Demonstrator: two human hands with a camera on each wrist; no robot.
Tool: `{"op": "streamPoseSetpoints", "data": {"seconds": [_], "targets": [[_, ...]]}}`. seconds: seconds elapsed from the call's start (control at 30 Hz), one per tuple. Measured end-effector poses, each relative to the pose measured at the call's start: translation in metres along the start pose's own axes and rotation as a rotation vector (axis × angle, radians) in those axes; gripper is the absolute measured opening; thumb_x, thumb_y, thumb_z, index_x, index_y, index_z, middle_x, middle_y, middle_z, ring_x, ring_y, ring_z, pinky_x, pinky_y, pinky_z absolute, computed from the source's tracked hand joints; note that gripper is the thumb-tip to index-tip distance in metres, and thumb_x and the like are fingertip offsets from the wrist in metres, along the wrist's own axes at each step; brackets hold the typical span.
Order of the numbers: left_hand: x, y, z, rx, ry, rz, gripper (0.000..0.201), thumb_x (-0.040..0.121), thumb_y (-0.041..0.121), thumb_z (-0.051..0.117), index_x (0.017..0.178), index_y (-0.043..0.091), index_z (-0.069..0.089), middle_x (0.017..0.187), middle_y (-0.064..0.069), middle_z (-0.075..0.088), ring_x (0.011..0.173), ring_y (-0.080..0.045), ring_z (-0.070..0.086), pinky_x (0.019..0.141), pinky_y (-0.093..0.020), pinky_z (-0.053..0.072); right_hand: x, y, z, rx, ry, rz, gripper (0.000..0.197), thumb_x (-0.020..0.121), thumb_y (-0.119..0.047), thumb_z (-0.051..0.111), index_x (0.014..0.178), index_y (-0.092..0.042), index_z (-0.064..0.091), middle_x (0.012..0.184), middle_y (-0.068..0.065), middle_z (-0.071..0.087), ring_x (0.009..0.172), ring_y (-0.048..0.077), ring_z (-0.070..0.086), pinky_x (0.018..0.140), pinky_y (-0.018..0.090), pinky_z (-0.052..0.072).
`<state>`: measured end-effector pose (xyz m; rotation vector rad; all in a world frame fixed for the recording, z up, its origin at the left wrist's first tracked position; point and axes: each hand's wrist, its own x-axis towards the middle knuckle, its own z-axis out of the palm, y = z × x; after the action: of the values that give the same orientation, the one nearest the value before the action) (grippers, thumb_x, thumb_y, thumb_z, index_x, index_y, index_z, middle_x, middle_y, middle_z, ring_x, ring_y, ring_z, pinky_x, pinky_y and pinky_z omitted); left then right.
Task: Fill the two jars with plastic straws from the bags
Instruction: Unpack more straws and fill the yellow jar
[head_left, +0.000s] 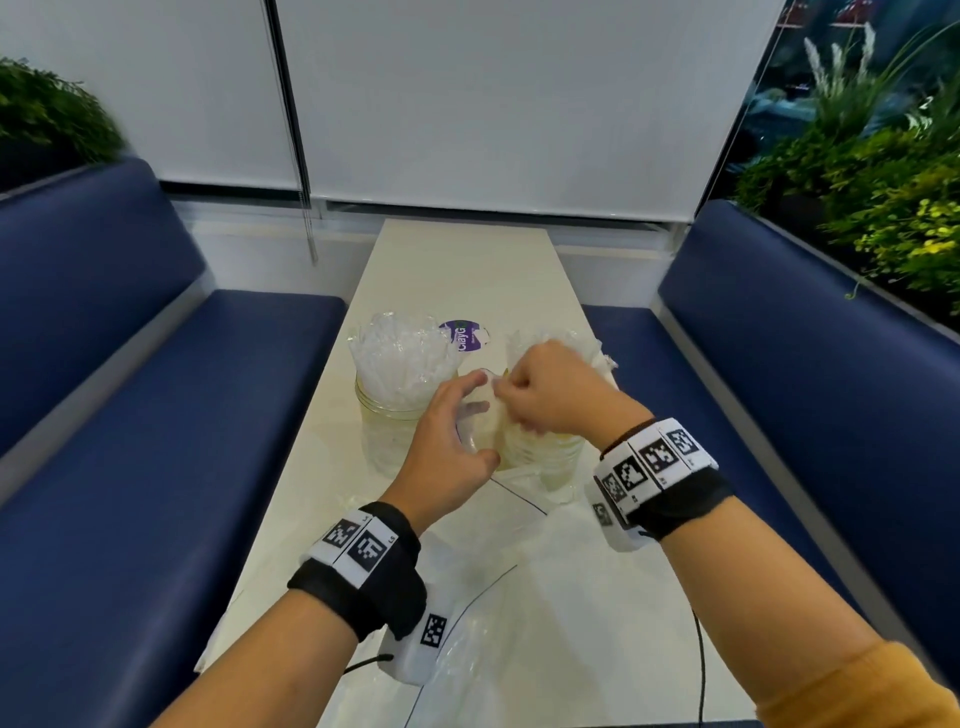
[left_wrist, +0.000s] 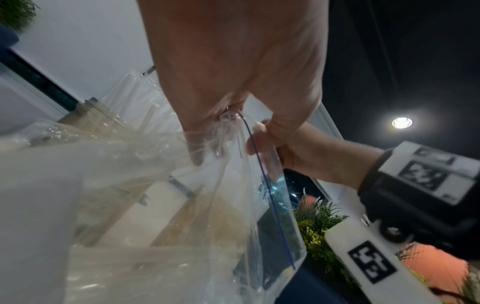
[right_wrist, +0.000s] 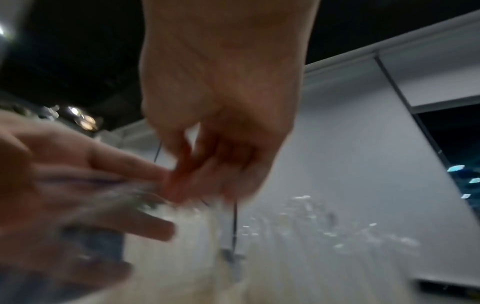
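Two glass jars stand mid-table. The left jar (head_left: 387, 431) is packed with clear wrapped straws (head_left: 400, 358). The right jar (head_left: 558, 460) is mostly hidden behind my hands and a clear zip bag (head_left: 524, 525) with a thin blue line. My left hand (head_left: 470, 415) curls round the bag's mouth, its fingers showing through the plastic. My right hand (head_left: 524, 395) pinches the bag's rim just above the right jar. In the left wrist view both hands hold the bag (left_wrist: 246, 205) by its zip edge. The right wrist view is blurred, and there the right hand (right_wrist: 194, 174) has its fingers curled.
A purple round label (head_left: 465, 335) lies behind the jars. The narrow white table (head_left: 457, 265) runs between two blue benches (head_left: 156, 415) (head_left: 779, 389). Loose clear plastic (head_left: 467, 649) covers the near end of the table, and a black cable (head_left: 701, 665) hangs at the right.
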<state>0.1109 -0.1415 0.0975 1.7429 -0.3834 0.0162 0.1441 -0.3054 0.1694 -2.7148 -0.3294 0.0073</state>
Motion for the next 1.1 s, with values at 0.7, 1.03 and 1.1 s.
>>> {"op": "streamPoseSetpoints", "data": {"seconds": [0.7, 1.03, 1.1], "targets": [[-0.005, -0.002, -0.004, 0.036, 0.008, 0.102, 0.087, 0.07, -0.003, 0.061, 0.15, 0.021, 0.037, 0.147, 0.011, 0.039, 0.129, 0.0, 0.051, 0.103, -0.031, 0.052, -0.01, 0.01, 0.076, -0.552, -0.579, 0.032, 0.071, 0.091, -0.069, 0.047, 0.148, -0.027, 0.043, 0.133, 0.01, 0.06, 0.124, 0.033, 0.055, 0.107, 0.046, 0.036], [-0.006, -0.005, -0.002, 0.05, -0.032, 0.07, 0.087, 0.072, 0.015, 0.073, 0.15, 0.027, 0.037, 0.145, 0.012, 0.04, 0.125, 0.003, 0.053, 0.097, -0.019, 0.05, -0.013, 0.01, 0.06, -0.455, -0.557, 0.078, 0.054, 0.097, -0.039, 0.06, 0.147, -0.024, 0.047, 0.136, 0.008, 0.059, 0.117, 0.031, 0.06, 0.084, 0.034, 0.045], [-0.006, -0.007, -0.002, 0.062, -0.054, 0.064, 0.086, 0.072, 0.013, 0.072, 0.149, 0.028, 0.038, 0.144, 0.013, 0.041, 0.127, 0.003, 0.052, 0.1, -0.022, 0.049, -0.013, 0.006, 0.048, -0.441, -0.537, 0.09, 0.054, 0.095, -0.041, 0.064, 0.144, -0.023, 0.051, 0.134, 0.005, 0.061, 0.115, 0.028, 0.061, 0.085, 0.033, 0.044]]}}
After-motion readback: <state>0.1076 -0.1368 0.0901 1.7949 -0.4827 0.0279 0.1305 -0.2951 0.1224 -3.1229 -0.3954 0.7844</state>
